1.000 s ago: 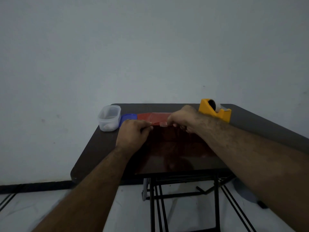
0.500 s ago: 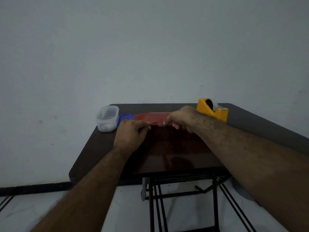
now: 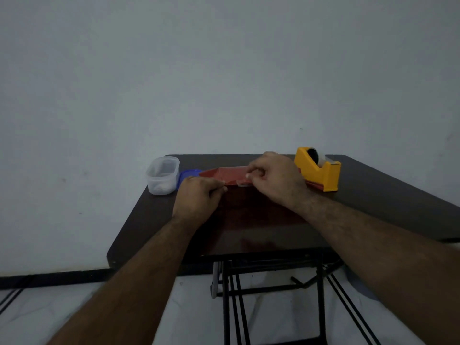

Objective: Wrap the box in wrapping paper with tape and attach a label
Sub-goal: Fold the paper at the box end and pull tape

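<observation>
At the centre of the frame the right hand (image 3: pixel 276 180) pinches a small strip of clear tape (image 3: pixel 243 183) between thumb and forefinger, holding it at the near edge of the red wrapping paper (image 3: pixel 230 174). Just to its left, the left hand (image 3: pixel 199 197) has its fingers curled down onto the paper's near-left edge, pinning the fold; whether the thumb wraps under the paper cannot be told. The paper forms a long, low red shape running across the middle of the table, and the box itself is hidden inside it or behind the hands.

Judging by this, the wrap is partly done: the paper is folded over and the person appears to be taping a seam. The ends look unfinished, the left one standing open in a point, and no label is visible on the paper, so closing the ends and labelling seem left to do.

Right of the hands, a yellow tape dispenser (image 3: pixel 319 174) stands on a corner of the paper. Left of centre sit a clear plastic container (image 3: pixel 163 179) and, touching it, a blue lid (image 3: pixel 189 174). All rest on a dark glossy folding table (image 3: pixel 261 235) with black metal legs, set against a plain pale wall; a black skirting strip runs along the lower left above a whitish floor.
</observation>
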